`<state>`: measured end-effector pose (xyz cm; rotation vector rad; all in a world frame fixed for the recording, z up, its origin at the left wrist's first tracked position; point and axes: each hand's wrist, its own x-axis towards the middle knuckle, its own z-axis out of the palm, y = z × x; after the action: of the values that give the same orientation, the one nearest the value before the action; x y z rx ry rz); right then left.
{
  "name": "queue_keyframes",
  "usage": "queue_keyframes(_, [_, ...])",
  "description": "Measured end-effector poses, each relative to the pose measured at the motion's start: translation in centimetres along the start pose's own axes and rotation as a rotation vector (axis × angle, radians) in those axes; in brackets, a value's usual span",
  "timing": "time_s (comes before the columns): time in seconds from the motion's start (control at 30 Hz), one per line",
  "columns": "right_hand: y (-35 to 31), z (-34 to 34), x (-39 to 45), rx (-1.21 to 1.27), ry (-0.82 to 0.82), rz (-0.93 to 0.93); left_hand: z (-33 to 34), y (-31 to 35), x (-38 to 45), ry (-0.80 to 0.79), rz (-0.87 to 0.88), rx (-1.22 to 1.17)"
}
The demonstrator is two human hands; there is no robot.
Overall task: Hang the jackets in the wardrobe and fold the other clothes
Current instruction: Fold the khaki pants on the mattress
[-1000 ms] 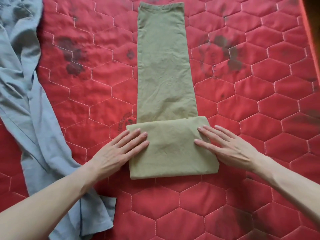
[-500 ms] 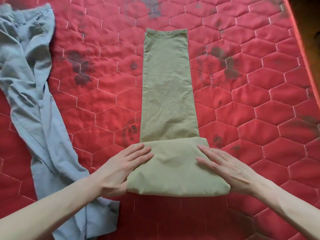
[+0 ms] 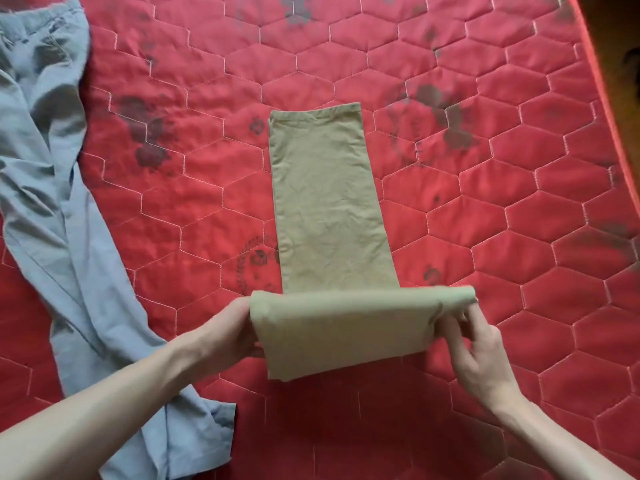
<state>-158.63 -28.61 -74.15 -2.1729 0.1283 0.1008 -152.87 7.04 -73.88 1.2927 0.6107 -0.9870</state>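
My left hand (image 3: 227, 332) and right hand (image 3: 476, 344) grip opposite ends of the olive trousers' (image 3: 329, 209) folded near part, lifted between them off the red mattress (image 3: 519, 188).

Red quilted mattress (image 3: 519, 237) under soft daylight.
Its hexagon stitching carried dark smudged stains, and a dim floor strip (image 3: 616, 36) ran past the far right edge.

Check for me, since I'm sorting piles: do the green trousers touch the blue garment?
Apart. The head view shows red mattress between the green trousers and the blue garment.
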Motion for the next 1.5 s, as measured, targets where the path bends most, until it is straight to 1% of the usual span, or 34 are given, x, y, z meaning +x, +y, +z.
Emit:
queue_keyframes(0.07, [0.0, 1.3, 1.6, -0.033, 0.046, 0.031, 0.5, 0.2, 0.9, 0.039, 0.024, -0.161])
queue_keyframes(0.13, [-0.3, 2.5, 3.0, -0.054, 0.091, 0.084, 0.8, 0.2, 1.6, 0.071, 0.068, -0.267])
queue_keyframes(0.2, [-0.2, 3.5, 4.2, -0.065, 0.105, 0.161, 0.8, 0.0, 2.3, 0.090, 0.067, -0.259])
queue_keyframes(0.23, [0.0, 4.1, 4.7, -0.084, 0.106, 0.198, 0.9, -0.1, 2.5, 0.098, 0.092, -0.187])
queue_keyframes(0.27, [0.2, 4.7, 5.1, -0.115, 0.097, 0.244, 1.5, 0.0, 2.6, 0.139, 0.143, -0.076])
queue_keyframes(0.33, [0.4, 5.5, 5.8, -0.203, 0.062, 0.336, 1.7, -0.5, 3.4, 0.289, 0.267, 0.188])
queue_keyframes(0.4, [0.6, 5.9, 6.4, -0.286, 0.060, 0.419, 1.9, -0.7, 3.8, 0.421, 0.338, 0.328])
queue_keyframes(0.43, [0.4, 6.0, 6.6, -0.300, 0.092, 0.433, 2.0, -0.8, 4.1, 0.474, 0.354, 0.384])
queue_keyframes(0.47, [0.0, 6.0, 6.8, -0.303, 0.156, 0.400, 2.5, -0.9, 4.0, 0.543, 0.372, 0.452])
queue_keyframes(0.5, [-0.4, 6.0, 6.9, -0.315, 0.233, 0.299, 2.8, -1.2, 4.1, 0.637, 0.397, 0.521])
queue_keyframes(0.53, [-0.9, 6.1, 7.0, -0.335, 0.288, 0.149, 3.3, -1.5, 3.9, 0.744, 0.436, 0.595])
queue_keyframes(0.57, [-1.2, 6.2, 7.0, -0.374, 0.285, -0.013, 4.0, -1.9, 3.6, 0.849, 0.495, 0.654])
queue_keyframes(0.6, [-1.3, 6.4, 7.0, -0.411, 0.229, -0.171, 4.7, -2.1, 3.2, 0.897, 0.575, 0.717])
queue_keyframes(0.63, [-1.4, 6.9, 7.0, -0.438, 0.137, -0.286, 5.4, -2.3, 2.9, 0.888, 0.681, 0.814])
queue_keyframes(0.67, [-1.3, 7.6, 7.0, -0.473, 0.047, -0.354, 6.0, -2.6, 2.7, 0.827, 0.774, 0.940])
queue_keyframes(0.7, [-1.2, 8.3, 6.9, -0.521, -0.020, -0.381, 6.4, -3.1, 3.0, 0.744, 0.851, 1.078])
queue_keyframes(0.77, [-0.6, 9.7, 6.5, -0.629, -0.069, -0.351, 6.3, -4.1, 4.1, 0.613, 0.912, 1.327])
queue_keyframes(0.83, [-0.2, 10.5, 6.3, -0.676, -0.055, -0.297, 5.5, -4.9, 5.7, 0.572, 0.907, 1.474])
queue_keyframes(0.97, [0.0, 11.3, 6.5, -0.738, -0.012, -0.239, 4.5, -5.3, 7.4, 0.561, 0.894, 1.539])
queue_keyframes(1.07, [0.0, 11.3, 6.9, -0.778, -0.049, -0.245, 4.6, -5.0, 7.4, 0.541, 0.893, 1.525])
queue_keyframes(1.13, [0.4, 10.2, 7.5, -0.764, -0.131, -0.312, 3.8, -4.5, 7.1, 0.477, 0.936, 1.551])
queue_keyframes(1.2, [1.6, 8.1, 8.4, -0.771, -0.253, -0.441, 1.7, -3.8, 6.9, 0.364, 1.015, 1.606])
queue_keyframes(1.27, [2.9, 5.3, 9.4, -0.829, -0.306, -0.585, -0.9, -3.2, 6.5, 0.274, 1.104, 1.667])
queue_keyframes(1.33, [4.0, 2.4, 9.8, -0.937, -0.308, -0.702, -3.5, -2.9, 6.1, 0.259, 1.162, 1.772])
queue_keyframes(1.4, [5.1, -0.1, 9.9, -1.038, -0.339, -0.775, -5.4, -2.9, 5.6, 0.277, 1.175, 1.870])
queue_keyframes(1.47, [5.7, -1.6, 10.1, -1.047, -0.356, -0.792, -6.2, -2.9, 5.4, 0.284, 1.197, 1.907])
queue_keyframes(1.5, [5.9, -1.6, 10.2, -1.012, -0.345, -0.790, -6.2, -2.8, 5.5, 0.285, 1.212, 1.903])
